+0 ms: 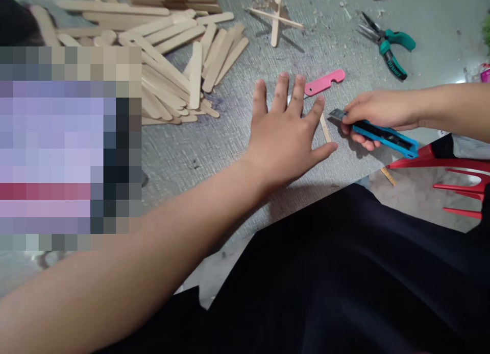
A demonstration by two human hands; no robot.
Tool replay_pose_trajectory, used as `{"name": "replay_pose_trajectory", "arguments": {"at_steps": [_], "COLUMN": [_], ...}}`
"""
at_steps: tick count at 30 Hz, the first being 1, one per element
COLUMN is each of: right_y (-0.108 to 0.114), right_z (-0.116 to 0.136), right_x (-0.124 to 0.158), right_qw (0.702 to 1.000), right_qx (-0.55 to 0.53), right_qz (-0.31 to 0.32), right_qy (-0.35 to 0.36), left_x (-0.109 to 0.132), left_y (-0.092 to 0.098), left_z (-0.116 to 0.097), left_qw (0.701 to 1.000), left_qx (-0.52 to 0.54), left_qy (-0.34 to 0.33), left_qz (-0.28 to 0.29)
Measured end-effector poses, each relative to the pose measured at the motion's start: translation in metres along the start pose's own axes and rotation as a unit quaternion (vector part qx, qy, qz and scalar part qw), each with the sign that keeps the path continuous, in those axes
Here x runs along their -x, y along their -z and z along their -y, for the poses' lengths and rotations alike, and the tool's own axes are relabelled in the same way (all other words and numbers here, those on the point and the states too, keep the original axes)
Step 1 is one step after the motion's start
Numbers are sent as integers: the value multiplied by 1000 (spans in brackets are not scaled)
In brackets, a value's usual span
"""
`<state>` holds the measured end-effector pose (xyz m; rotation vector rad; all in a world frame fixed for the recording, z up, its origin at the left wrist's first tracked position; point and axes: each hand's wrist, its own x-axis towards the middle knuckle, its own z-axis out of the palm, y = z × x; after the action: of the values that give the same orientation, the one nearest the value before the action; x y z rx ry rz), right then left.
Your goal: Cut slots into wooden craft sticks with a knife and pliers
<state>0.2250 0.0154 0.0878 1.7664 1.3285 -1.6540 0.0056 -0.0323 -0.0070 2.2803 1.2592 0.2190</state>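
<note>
My left hand [285, 132] is spread palm down over the table [218, 155], its fingers apart. Beside its thumb a thin wooden stick [325, 127] shows, partly hidden by the hand. My right hand [377, 114] is closed around a blue utility knife [383, 135], whose blade points left toward that stick. Just beyond my left fingertips lies a pink folding knife handle [325, 82]; its other end is hidden behind the fingers.
Many wooden craft sticks [195, 75] lie heaped at the back left. Two crossed sticks [275, 22] stand at the back middle. Green-handled pliers [388, 45] rest at the back right. A red plastic chair [459, 162] is at the right. A blurred patch hides the left side.
</note>
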Motion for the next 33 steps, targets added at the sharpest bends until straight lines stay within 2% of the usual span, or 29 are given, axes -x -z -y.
{"name": "replay_pose_trajectory", "arguments": {"at_steps": [3, 5, 7, 10, 12, 16, 20, 25, 30, 33], "right_y": [1, 3, 4, 2, -1, -7, -8, -7, -7, -8], "right_z": [-3, -7, -12, -20, -23, -23, -18, -16, -18, -17], "right_x": [6, 11, 14, 14, 10, 3, 2, 0, -5, -5], "right_qw": [996, 982, 947, 888, 866, 839, 834, 870, 831, 832], "right_qx": [59, 141, 255, 392, 438, 507, 525, 460, 534, 533], "right_qz": [-41, -90, -131, -141, -148, -155, -138, -137, -120, -125], "right_qy": [46, 92, 142, 194, 190, 121, 100, 111, 98, 91], "left_x": [-1, -1, -1, 0, 0, 1, 1, 1, 1, 1], "left_y": [1, 2, 3, 4, 4, 2, 3, 6, 4, 2], "left_z": [-1, -2, -3, -3, -3, -1, -1, -4, -1, 0], "left_qw": [1000, 1000, 1000, 1000, 1000, 1000, 999, 999, 998, 998], "left_qx": [-4, -1, 4, 9, 13, 31, 43, 48, 62, 65], "left_qy": [2, 3, 3, 5, 6, -1, 1, 18, 11, 8], "left_qz": [7, 10, 8, 8, 10, 2, 3, 16, 16, 15]}}
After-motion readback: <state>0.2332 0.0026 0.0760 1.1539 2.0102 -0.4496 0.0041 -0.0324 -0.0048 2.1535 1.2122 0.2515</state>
